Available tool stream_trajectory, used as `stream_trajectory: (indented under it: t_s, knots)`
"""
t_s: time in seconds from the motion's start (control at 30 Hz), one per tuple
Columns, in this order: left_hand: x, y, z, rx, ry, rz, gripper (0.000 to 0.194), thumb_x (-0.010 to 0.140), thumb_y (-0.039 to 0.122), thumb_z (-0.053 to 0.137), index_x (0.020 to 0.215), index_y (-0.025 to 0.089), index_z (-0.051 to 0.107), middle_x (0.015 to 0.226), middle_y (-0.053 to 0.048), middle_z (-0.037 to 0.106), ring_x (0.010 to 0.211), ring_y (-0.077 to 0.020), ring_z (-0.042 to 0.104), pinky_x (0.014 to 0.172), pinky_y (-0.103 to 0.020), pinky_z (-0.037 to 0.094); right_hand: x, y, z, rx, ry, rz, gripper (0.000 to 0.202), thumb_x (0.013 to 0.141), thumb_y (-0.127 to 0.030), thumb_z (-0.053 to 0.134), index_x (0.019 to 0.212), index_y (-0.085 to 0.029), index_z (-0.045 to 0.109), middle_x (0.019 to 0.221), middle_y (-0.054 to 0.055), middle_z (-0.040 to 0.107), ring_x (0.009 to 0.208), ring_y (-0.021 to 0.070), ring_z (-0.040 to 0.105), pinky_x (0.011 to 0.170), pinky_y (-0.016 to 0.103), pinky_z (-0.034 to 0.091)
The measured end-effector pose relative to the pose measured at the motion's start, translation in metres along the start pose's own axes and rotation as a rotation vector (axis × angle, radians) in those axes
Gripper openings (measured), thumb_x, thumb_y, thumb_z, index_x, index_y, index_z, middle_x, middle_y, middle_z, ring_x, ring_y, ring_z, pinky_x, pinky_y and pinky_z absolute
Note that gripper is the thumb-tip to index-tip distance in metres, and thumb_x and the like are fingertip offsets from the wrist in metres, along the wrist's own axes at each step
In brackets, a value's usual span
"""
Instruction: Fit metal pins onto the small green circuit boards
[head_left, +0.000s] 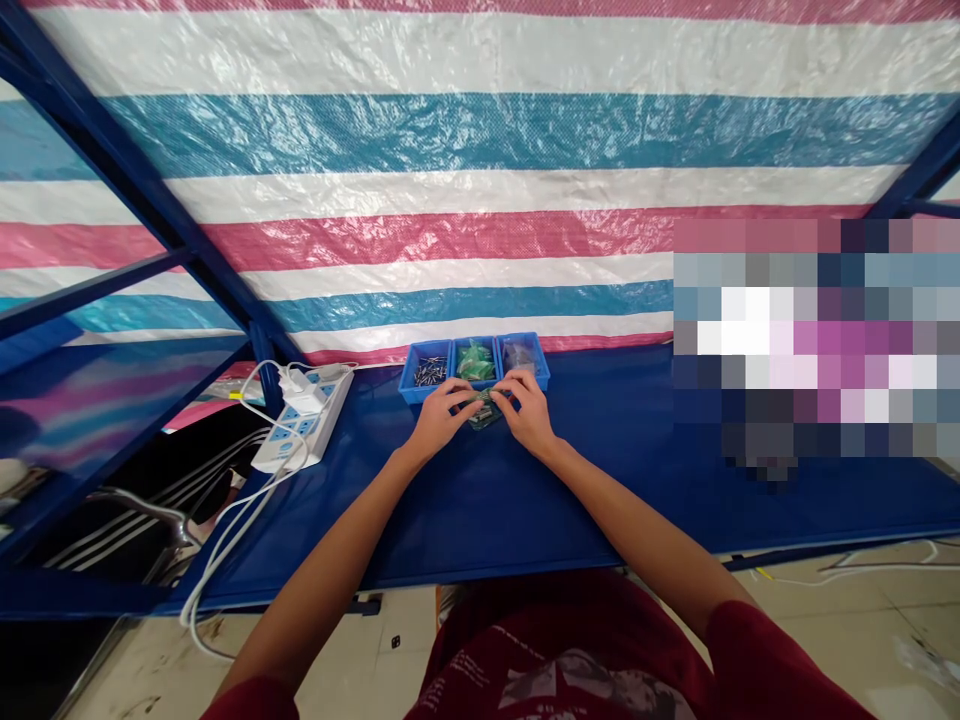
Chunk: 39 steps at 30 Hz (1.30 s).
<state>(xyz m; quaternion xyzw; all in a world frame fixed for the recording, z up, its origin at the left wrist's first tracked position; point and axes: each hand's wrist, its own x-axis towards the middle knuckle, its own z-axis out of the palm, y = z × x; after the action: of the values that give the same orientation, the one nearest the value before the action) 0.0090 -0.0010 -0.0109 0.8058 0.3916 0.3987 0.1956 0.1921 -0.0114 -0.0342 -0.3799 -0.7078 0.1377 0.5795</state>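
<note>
Between my fingertips is a small, dark green, see-through packet (484, 413), which looks like a plastic bag with little pieces in it. My left hand (444, 415) pinches its left side, thumb and fingers brought together. On the right side, my right hand (527, 410) grips it in the same way. Just behind the hands stand three joined blue bins. The left bin (414, 392) holds many small, dark, shiny pieces like screws. Green plastic bags (475, 361) fill the middle bin, and clear greyish bags (519, 355) lie in the right one.
A white power strip (304, 425) with a plugged-in adapter lies on the blue table (600, 440) to the left, its white cables (217, 560) running over the front edge. A blurred-out patch (817, 340) covers the right. Blue frame posts and a striped sheet (480, 130) enclose the table.
</note>
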Motion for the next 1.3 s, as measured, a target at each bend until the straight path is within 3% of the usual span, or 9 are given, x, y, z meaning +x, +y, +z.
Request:
stream_trajectory:
  t_s: [0.23, 0.47, 0.7, 0.83, 1.03, 1.3]
  knots:
    - [-0.0013, 0.0009, 0.0000, -0.103, 0.060, -0.120, 0.029, 0.082, 0.044, 0.065, 0.082, 0.015, 0.071, 0.075, -0.004, 0.069, 0.066, -0.0169, 0.060, 0.064, -0.027, 0.048, 0.0008, -0.0030, -0.0009, 0.051, -0.027, 0.066, 0.023, 0.092, -0.040, 0.053, 0.102, -0.022, 0.063, 0.100, 0.008, 0.055, 0.078, 0.0169, 0.058, 0.064, 0.029, 0.053]
    - [0.0000, 0.0020, -0.0004, -0.356, 0.062, -0.235, 0.035, 0.076, 0.048, 0.069, 0.084, 0.014, 0.069, 0.077, -0.005, 0.068, 0.068, -0.0175, 0.062, 0.061, -0.026, 0.050, 0.0002, -0.0004, 0.0018, 0.054, -0.156, 0.031, 0.021, 0.093, -0.038, 0.052, 0.084, -0.020, 0.060, 0.085, 0.005, 0.057, 0.071, 0.0152, 0.055, 0.062, 0.027, 0.049]
    - [0.0014, 0.0026, -0.0013, -0.379, 0.112, -0.241, 0.036, 0.073, 0.047, 0.072, 0.084, 0.013, 0.068, 0.083, -0.005, 0.067, 0.074, -0.0173, 0.061, 0.063, -0.026, 0.050, 0.0000, -0.0006, 0.0010, 0.017, -0.156, 0.003, 0.019, 0.093, -0.032, 0.049, 0.080, -0.020, 0.057, 0.080, 0.004, 0.056, 0.070, 0.0149, 0.054, 0.062, 0.026, 0.047]
    - [0.0019, 0.0024, -0.0026, -0.433, 0.084, -0.250, 0.032, 0.070, 0.043, 0.076, 0.081, 0.014, 0.068, 0.081, -0.005, 0.068, 0.074, -0.0174, 0.062, 0.067, -0.028, 0.052, -0.0004, -0.0012, 0.0009, 0.019, -0.168, 0.008, 0.019, 0.092, -0.031, 0.048, 0.080, -0.020, 0.057, 0.081, 0.004, 0.056, 0.072, 0.0150, 0.054, 0.063, 0.026, 0.048]
    - [0.0020, 0.0013, -0.0044, -0.465, 0.075, -0.248, 0.032, 0.070, 0.042, 0.077, 0.082, 0.013, 0.069, 0.081, -0.006, 0.069, 0.071, -0.0165, 0.062, 0.063, -0.027, 0.052, -0.0010, -0.0015, 0.0019, -0.001, -0.213, 0.024, 0.024, 0.094, -0.040, 0.049, 0.084, -0.020, 0.058, 0.080, 0.004, 0.055, 0.071, 0.0152, 0.053, 0.062, 0.025, 0.046]
    - [0.0027, 0.0046, -0.0046, -0.476, 0.067, -0.273, 0.037, 0.070, 0.044, 0.076, 0.088, 0.012, 0.068, 0.081, -0.006, 0.069, 0.068, -0.0158, 0.061, 0.056, -0.025, 0.050, -0.0010, -0.0008, 0.0021, -0.056, -0.178, -0.030, 0.027, 0.097, -0.037, 0.046, 0.077, -0.020, 0.055, 0.074, 0.002, 0.054, 0.070, 0.0155, 0.052, 0.066, 0.027, 0.041]
